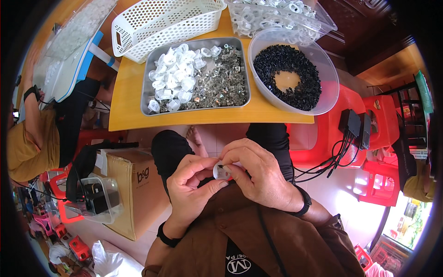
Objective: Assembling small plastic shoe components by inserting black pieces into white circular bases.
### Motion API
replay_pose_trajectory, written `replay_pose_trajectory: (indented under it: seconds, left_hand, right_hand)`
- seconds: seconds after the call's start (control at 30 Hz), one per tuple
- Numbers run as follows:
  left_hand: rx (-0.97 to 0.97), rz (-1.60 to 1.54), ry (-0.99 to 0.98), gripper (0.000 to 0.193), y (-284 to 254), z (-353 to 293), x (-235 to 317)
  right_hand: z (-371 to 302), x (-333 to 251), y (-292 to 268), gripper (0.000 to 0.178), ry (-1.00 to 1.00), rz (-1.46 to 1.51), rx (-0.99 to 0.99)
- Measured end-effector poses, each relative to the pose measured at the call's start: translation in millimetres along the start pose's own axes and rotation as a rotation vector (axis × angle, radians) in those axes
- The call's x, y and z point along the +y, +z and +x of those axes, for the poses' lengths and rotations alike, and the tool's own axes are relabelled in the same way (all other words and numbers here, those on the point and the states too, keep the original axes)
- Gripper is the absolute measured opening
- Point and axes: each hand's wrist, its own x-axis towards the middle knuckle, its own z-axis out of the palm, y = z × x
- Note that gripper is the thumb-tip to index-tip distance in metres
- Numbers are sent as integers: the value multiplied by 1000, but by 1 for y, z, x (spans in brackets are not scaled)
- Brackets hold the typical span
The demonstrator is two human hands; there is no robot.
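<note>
Above my lap, my left hand [193, 177] and my right hand [256, 173] meet with bent fingers around a small white translucent plastic piece [221, 172]. Fingertips of both hands pinch it, and a tiny dark spot shows on it. Past the hands, on the yellow table [138, 121], a metal tray [144, 94] holds a pile of similar white plastic pieces [171, 74] at its left. Small glittering grey-clear bits [226, 83] fill its right side. Beside the tray, a round clear tub [330, 92] contains many small black pieces [288, 57] in a ring.
Behind the tray stands a white perforated basket [161, 23], and a clear bin [323, 21] of white parts sits at the back right. Red stools [383, 180] and black cables [339, 157] are at right. A cardboard box [138, 184] stands left; another person [34, 134] sits beyond.
</note>
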Motion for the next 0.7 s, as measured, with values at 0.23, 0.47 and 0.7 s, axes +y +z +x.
replay_pose_trajectory:
  seconds: [0.23, 0.47, 0.7]
  left_hand:
    - [24, 84, 46, 37, -1, 1, 2]
    - [20, 159, 42, 35, -1, 2, 3]
    - [107, 40, 56, 36, -1, 3, -8]
  right_hand:
    - [4, -1, -2, 17, -66, -60, -25]
    - [4, 2, -2, 21, -179, -136, -28]
    - [6, 11, 9, 26, -228, -150, 56]
